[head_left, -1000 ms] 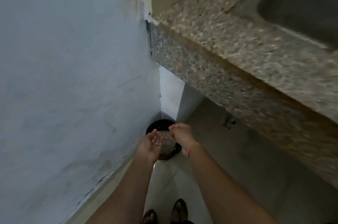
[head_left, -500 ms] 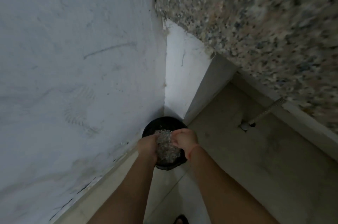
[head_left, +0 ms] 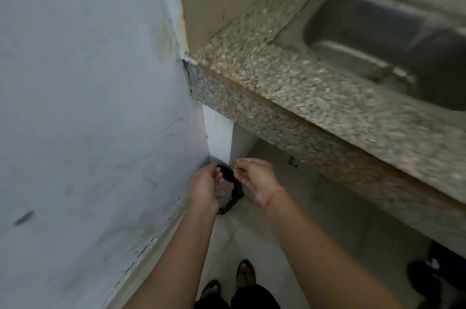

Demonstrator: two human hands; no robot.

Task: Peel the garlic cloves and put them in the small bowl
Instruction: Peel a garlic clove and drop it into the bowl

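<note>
Stood in a corner between a pale wall [head_left: 88,107] and a speckled stone table [head_left: 277,76], looking down. Held the left hand [head_left: 204,187] and the right hand [head_left: 257,180] out low over a black bin [head_left: 236,194] on the tiled floor [head_left: 315,207], the hands near each other but apart, palms turned inward. Curled the left fingers [head_left: 217,174] loosely and a little spread, clamped on nothing that could be made out. Curved the right fingers [head_left: 239,166] just as loosely, thumb close to the forefinger; could not tell through the blur whether any small bit sat between them. Wore a red thread [head_left: 273,195] round the right wrist.

Found the bin tucked into the corner at the foot of the wall, lower than the table's front edge and partly hidden behind the left hand. Saw it as round, mouth facing straight up, so with no long axis to speak of; dark and glossy, crumpled at the rim like a liner. Saw inside it a heap of flaky scraps [head_left: 224,191], pale grey, fine and mottled, too blurred to tell piece from piece.

Caught a steel sink [head_left: 378,31] set into the table at upper right, and sandalled feet [head_left: 245,272] at the bottom edge.
</note>
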